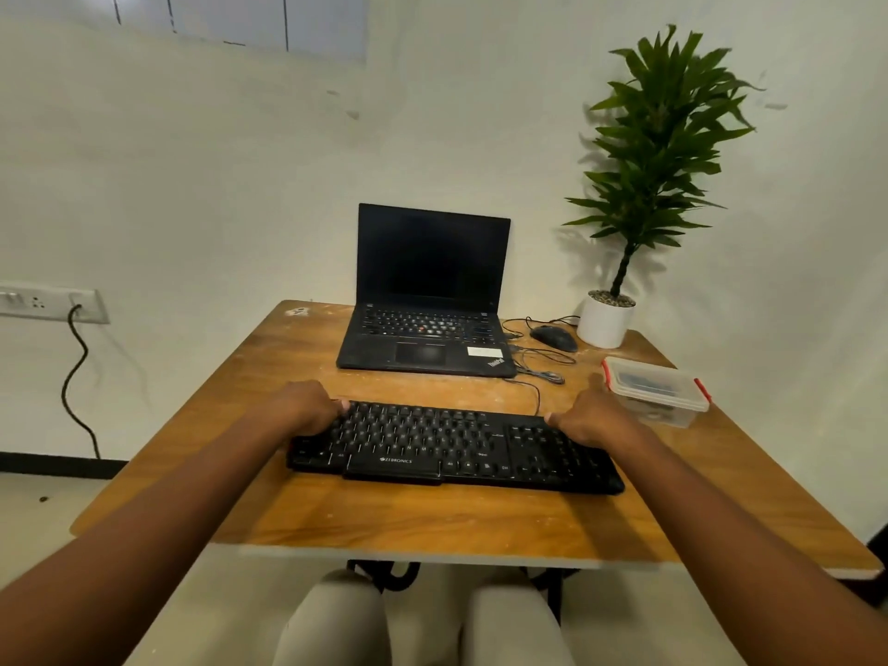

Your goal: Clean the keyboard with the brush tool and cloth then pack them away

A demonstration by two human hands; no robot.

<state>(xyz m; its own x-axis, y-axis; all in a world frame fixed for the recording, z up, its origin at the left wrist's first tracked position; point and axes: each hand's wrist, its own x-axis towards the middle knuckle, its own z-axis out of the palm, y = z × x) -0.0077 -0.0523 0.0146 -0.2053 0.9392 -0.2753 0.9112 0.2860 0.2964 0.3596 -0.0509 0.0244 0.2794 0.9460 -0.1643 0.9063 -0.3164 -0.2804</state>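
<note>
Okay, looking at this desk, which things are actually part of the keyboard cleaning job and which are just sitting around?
Part of the job:
- black keyboard, gripped at both ends by left hand and right hand
- lidded plastic container, which probably holds the cleaning kit

Just lying about:
- laptop
- mouse
- potted plant

Head camera looks down, forward over table [432,521].

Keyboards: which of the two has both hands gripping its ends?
The separate black keyboard nearest the person; the laptop behind it sits untouched.
</note>
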